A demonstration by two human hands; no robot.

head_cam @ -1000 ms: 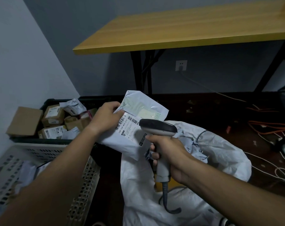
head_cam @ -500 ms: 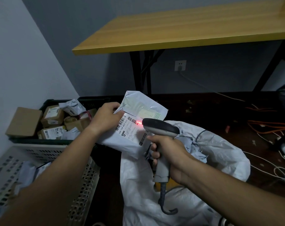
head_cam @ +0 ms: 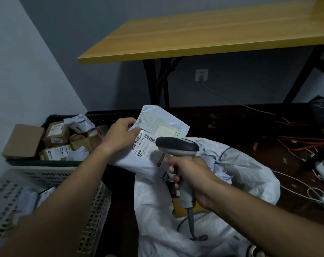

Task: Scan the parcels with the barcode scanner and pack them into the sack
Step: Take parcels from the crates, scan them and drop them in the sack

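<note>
Looks like a makeshift parcel-sorting corner in a back room. Far left: dark crate (head_cam: 51, 118) heaped with labelled cardboard boxes (head_cam: 56, 133). Near left: pale perforated basket (head_cam: 94, 204). Far side: folding wooden table (head_cam: 204, 39), wall socket (head_cam: 201, 74). Right: loose cables (head_cam: 302, 143) across dark floor (head_cam: 241, 130).

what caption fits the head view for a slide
Left hand holds a white poly mailer while right hand aims the barcode scanner over the sack.

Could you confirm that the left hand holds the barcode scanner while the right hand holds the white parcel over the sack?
The hands are swapped. In the head view the right hand grips the barcode scanner, and the left hand holds the white parcel over the sack.
</note>
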